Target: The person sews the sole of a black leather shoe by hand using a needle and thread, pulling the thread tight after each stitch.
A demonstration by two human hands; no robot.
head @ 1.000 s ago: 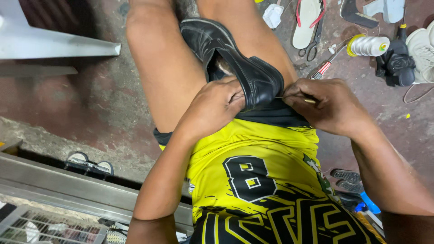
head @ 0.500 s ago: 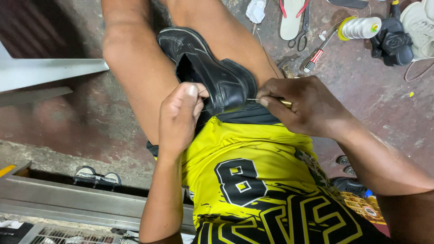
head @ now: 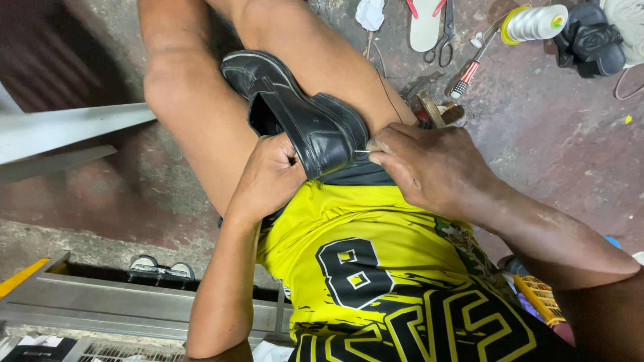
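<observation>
Nearest the camera, a yellow and black jersey [head: 376,268] covers the person's torso, and both forearms reach away from it toward the lap. The black leather shoe [head: 302,121] lies there, wedged between the bare thighs with its toe pointing far-left and its heel end close to the body.

The left hand [head: 268,177] is closed on the near edge of the shoe at the heel, fingers curled into the opening and thumb pressed on the outside — a firm clamp that steadies it. The right hand [head: 429,164] comes in from the right with the wrist bent, thumb and fingers pinched together on a thin pale needle or awl tip [head: 362,152] — the view is too small to say which — that touches the side of the shoe near the sole edge.

The risks sit close together. The point is just beside the left hand's fingers, so a slip off the stiff leather could drive it into them or into the thigh below. With the shoe held only by knees and one grip, a hard push could twist it loose and bend the point.

Farther off on the stained concrete floor [head: 557,134] lie a red-handled tool [head: 467,75], scissors [head: 443,33], a sandal [head: 426,23], a spool of pale thread [head: 533,22] and a dark shoe [head: 592,40] at far right.
</observation>
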